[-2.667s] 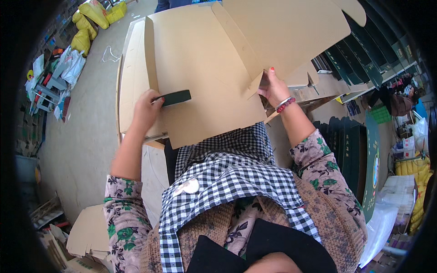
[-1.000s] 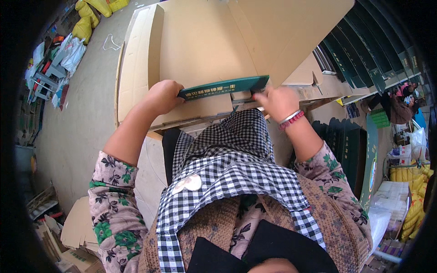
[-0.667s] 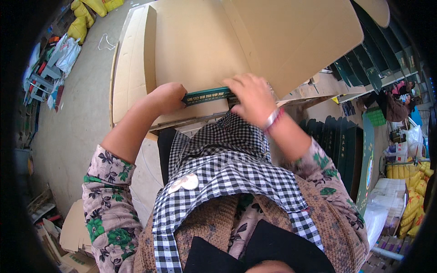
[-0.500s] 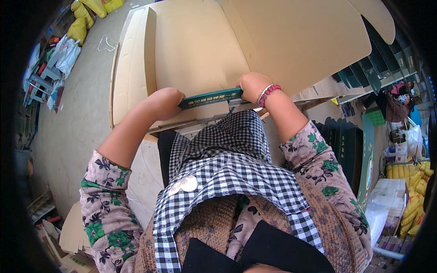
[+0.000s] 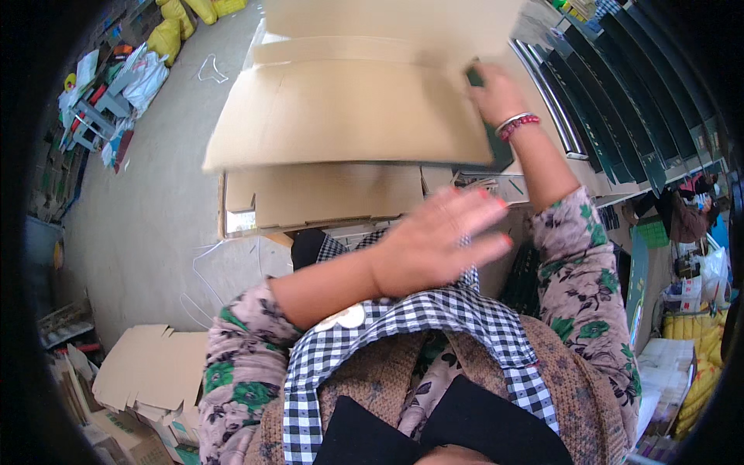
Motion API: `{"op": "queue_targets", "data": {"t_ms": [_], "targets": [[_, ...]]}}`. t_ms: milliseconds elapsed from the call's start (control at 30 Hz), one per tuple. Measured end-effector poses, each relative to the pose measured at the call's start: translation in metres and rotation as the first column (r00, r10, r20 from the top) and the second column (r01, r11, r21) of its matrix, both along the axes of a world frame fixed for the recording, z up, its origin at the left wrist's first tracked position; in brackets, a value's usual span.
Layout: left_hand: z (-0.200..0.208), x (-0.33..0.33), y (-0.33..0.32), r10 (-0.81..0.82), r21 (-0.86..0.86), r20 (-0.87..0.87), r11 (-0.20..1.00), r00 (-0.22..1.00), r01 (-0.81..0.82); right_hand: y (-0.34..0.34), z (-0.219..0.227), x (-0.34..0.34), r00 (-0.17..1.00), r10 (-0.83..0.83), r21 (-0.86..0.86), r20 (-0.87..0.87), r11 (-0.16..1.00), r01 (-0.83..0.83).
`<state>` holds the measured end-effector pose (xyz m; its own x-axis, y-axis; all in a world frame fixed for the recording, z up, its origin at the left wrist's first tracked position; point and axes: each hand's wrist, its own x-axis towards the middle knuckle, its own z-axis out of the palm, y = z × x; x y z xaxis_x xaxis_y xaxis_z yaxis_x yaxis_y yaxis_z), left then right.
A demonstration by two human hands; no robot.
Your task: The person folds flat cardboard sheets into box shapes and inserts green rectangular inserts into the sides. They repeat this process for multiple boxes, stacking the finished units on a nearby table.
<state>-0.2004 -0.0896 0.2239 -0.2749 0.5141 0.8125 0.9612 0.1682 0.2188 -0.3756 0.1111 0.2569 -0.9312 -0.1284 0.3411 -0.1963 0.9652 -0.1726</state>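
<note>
A big sheet of cardboard (image 5: 349, 112), plain brown on its upper face with a crease across it, is held up over the worktable. My right hand (image 5: 500, 97) grips its right edge, where a dark green outer side shows by the fingers. My left hand (image 5: 438, 240) is off the sheet, in front of my checked apron (image 5: 372, 325). Its fingers are stretched out, palm down, and slightly blurred. Beneath the raised sheet, more brown cardboard (image 5: 333, 194) lies on the table.
Dark green folded box pieces (image 5: 620, 93) stand in a row at the right, beside metal rails (image 5: 550, 101). Flattened cartons (image 5: 147, 364) sit at lower left. Yellow sacks (image 5: 164, 39) lie far left. Another person (image 5: 686, 225) is at the far right near a green crate (image 5: 655, 232).
Both hands were at the near edge on a green flap. My right hand has moved up and right with the cardboard, which has turned. My left hand has let go and swung right.
</note>
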Motion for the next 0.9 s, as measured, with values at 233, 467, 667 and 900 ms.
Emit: {"op": "queue_targets", "data": {"t_ms": [233, 467, 667, 900], "targets": [[0.017, -0.049, -0.126, 0.351, -0.341, 0.091, 0.89, 0.932, -0.302, -0.122, -0.083, 0.087, 0.735, 0.611, 0.14, 0.293, 0.733, -0.665], [0.008, -0.112, -0.196, 0.408, -0.726, -0.637, -0.031, 0.654, -0.687, 0.029, -0.063, 0.072, 0.685, 0.646, 0.195, 0.336, 0.664, -0.722], [0.0, -0.154, -0.165, 0.428, -0.846, -0.336, 0.254, 0.839, -0.469, 0.07, -0.052, 0.101, 0.733, 0.608, 0.029, 0.306, 0.763, -0.645], [-0.024, -0.114, -0.093, 0.77, -0.604, -0.033, 0.493, 0.638, -0.626, 0.05, -0.076, 0.081, 0.941, 0.319, 0.202, 0.111, 0.92, -0.335]]}}
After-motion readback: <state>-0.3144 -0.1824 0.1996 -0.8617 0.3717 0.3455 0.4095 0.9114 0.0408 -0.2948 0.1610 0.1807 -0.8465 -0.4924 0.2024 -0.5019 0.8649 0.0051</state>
